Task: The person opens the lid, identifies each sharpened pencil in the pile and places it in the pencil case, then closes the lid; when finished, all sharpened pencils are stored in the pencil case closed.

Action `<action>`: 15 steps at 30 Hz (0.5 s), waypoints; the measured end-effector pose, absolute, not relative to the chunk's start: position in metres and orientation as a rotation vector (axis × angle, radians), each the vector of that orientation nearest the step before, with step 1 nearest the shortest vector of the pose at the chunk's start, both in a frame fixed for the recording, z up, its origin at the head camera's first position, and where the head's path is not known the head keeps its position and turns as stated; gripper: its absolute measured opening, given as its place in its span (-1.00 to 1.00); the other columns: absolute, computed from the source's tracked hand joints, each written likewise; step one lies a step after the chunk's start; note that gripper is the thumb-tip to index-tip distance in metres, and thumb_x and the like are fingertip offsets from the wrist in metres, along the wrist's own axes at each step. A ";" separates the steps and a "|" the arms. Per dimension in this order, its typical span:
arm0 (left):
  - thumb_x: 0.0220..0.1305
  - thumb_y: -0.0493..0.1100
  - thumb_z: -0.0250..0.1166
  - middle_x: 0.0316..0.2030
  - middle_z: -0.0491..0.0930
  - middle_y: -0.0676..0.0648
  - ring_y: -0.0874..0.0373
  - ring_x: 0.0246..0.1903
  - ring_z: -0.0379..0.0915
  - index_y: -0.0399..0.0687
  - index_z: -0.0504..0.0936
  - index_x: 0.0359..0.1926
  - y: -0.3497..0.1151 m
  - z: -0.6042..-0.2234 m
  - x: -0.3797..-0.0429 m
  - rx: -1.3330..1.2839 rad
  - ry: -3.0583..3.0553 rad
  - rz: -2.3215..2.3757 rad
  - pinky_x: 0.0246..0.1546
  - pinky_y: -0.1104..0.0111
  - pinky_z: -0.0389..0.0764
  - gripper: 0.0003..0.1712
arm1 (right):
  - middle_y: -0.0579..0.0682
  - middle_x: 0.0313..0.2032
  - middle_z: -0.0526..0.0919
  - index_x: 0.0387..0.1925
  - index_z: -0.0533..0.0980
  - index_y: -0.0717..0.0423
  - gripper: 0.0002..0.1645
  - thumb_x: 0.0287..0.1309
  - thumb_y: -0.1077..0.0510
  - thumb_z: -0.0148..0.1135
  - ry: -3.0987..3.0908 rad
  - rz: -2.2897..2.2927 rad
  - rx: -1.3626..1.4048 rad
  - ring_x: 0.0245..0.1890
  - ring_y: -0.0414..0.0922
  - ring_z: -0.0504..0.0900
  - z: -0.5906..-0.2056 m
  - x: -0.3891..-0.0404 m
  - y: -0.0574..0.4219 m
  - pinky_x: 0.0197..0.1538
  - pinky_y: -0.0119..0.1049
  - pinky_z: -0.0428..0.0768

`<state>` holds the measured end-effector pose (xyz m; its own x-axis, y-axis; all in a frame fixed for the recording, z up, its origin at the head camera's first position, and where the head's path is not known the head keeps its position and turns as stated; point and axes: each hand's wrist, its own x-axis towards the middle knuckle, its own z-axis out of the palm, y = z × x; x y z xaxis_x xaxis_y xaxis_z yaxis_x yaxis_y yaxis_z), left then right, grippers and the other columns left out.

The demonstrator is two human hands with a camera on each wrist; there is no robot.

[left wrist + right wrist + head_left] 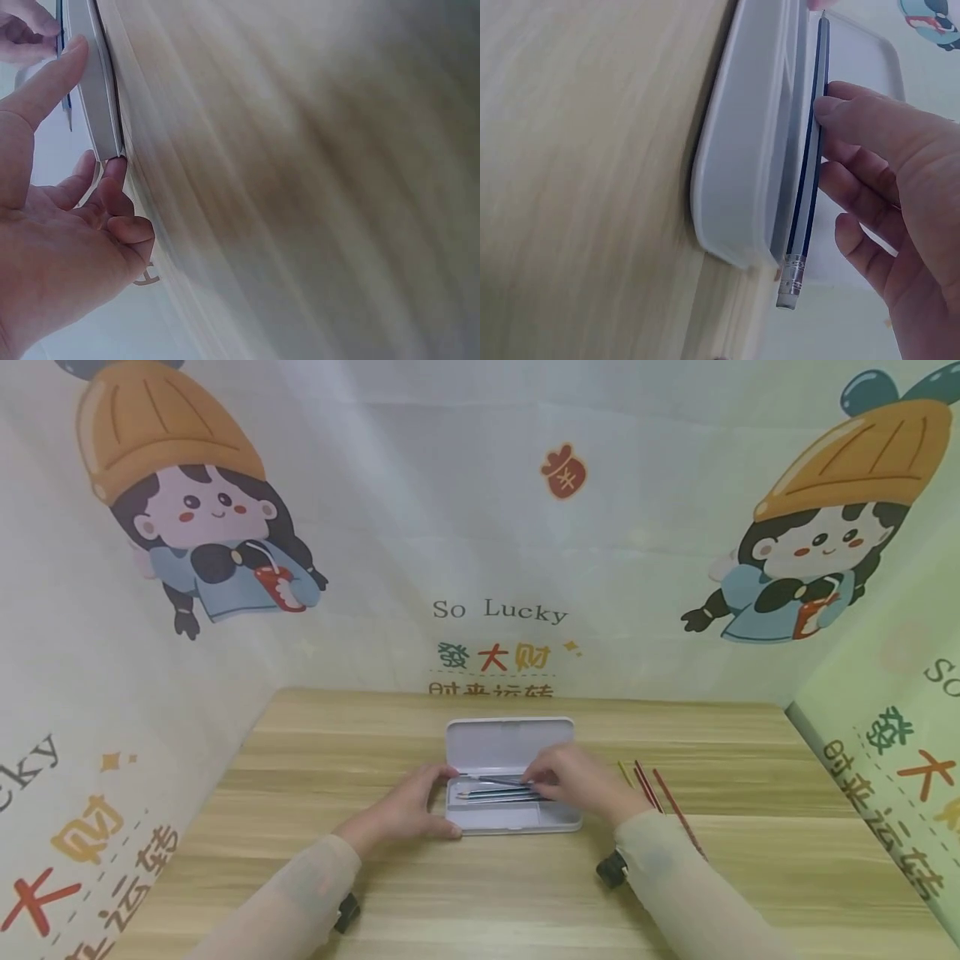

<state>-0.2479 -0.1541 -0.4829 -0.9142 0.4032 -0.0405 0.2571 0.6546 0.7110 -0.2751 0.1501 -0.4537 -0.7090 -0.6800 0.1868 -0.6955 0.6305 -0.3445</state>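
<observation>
Right hand point(573, 779) pinches pencil point(804, 199) mid-barrel, over open pencil case point(491, 817); left hand point(401, 808) grips case's left end; pencil likely light, stiff, slightly slippery; best held mid-barrel, clear of fragile point.

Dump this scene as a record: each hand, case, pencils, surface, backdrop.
left hand: holds the left end of the pencil case
right hand: pinches a blue-and-grey pencil over the case
case lid: open, on the far side
pencils in case: more than one
loose pencils: right of the case
surface: wood-grain table
backdrop: printed white sheet
</observation>
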 end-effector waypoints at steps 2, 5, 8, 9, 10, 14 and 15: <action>-0.15 -0.06 0.71 0.32 0.46 -0.25 -0.21 0.39 0.33 -0.17 0.42 0.36 -0.154 -0.484 -0.248 0.547 2.667 1.117 0.51 -0.12 0.27 0.03 | -0.10 -0.19 0.81 -0.14 0.77 0.01 -0.82 0.22 0.23 0.43 -2.806 0.610 1.205 -0.15 -0.16 0.74 -0.454 -0.277 0.146 0.01 -0.27 0.74; -0.16 -0.07 0.71 0.32 0.47 -0.25 -0.22 0.39 0.32 -0.17 0.42 0.35 -0.154 -0.485 -0.249 0.551 2.660 1.142 0.51 -0.12 0.27 0.03 | -0.09 -0.17 0.81 -0.13 0.77 0.01 -0.82 0.22 0.22 0.42 -2.816 0.590 1.223 -0.11 -0.14 0.75 -0.456 -0.279 0.140 0.08 -0.23 0.73; -0.16 -0.08 0.71 0.33 0.46 -0.27 -0.23 0.40 0.32 -0.17 0.42 0.35 -0.154 -0.486 -0.250 0.554 2.658 1.149 0.51 -0.14 0.26 0.03 | -0.11 -0.18 0.81 -0.14 0.77 -0.02 -0.82 0.20 0.21 0.43 -2.819 0.561 1.220 -0.11 -0.15 0.75 -0.458 -0.281 0.135 0.09 -0.23 0.72; -0.16 -0.08 0.71 0.33 0.46 -0.27 -0.24 0.40 0.32 -0.17 0.42 0.35 -0.154 -0.485 -0.250 0.557 2.658 1.150 0.51 -0.15 0.26 0.03 | -0.11 -0.19 0.81 -0.16 0.77 -0.02 -0.82 0.19 0.21 0.44 -2.812 0.551 1.221 -0.12 -0.16 0.75 -0.459 -0.281 0.133 0.08 -0.23 0.73; -0.16 -0.08 0.71 0.33 0.46 -0.27 -0.24 0.40 0.32 -0.17 0.42 0.35 -0.154 -0.485 -0.250 0.557 2.656 1.150 0.51 -0.15 0.25 0.03 | -0.11 -0.20 0.81 -0.16 0.77 -0.02 -0.82 0.18 0.22 0.44 -2.811 0.545 1.224 -0.14 -0.16 0.74 -0.459 -0.281 0.132 0.07 -0.24 0.73; -0.16 -0.09 0.71 0.33 0.46 -0.27 -0.24 0.40 0.32 -0.18 0.42 0.36 -0.153 -0.485 -0.250 0.551 2.654 1.145 0.51 -0.15 0.26 0.03 | -0.12 -0.23 0.80 -0.19 0.77 -0.03 -0.84 0.17 0.21 0.46 -2.782 0.516 1.256 -0.19 -0.19 0.72 -0.462 -0.282 0.126 0.02 -0.26 0.72; -0.16 -0.09 0.71 0.33 0.46 -0.27 -0.24 0.40 0.32 -0.18 0.42 0.35 -0.153 -0.485 -0.250 0.548 2.652 1.146 0.51 -0.14 0.26 0.03 | -0.13 -0.24 0.80 -0.19 0.77 -0.04 -0.84 0.17 0.20 0.46 -2.782 0.512 1.260 -0.20 -0.21 0.71 -0.462 -0.283 0.125 0.01 -0.28 0.72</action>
<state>-0.2498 -0.1528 -0.4852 -0.9110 0.4109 -0.0363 0.2550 0.6302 0.7333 -0.2828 0.1251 -0.4625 -0.6683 -0.7231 0.1748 -0.7379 0.6145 -0.2790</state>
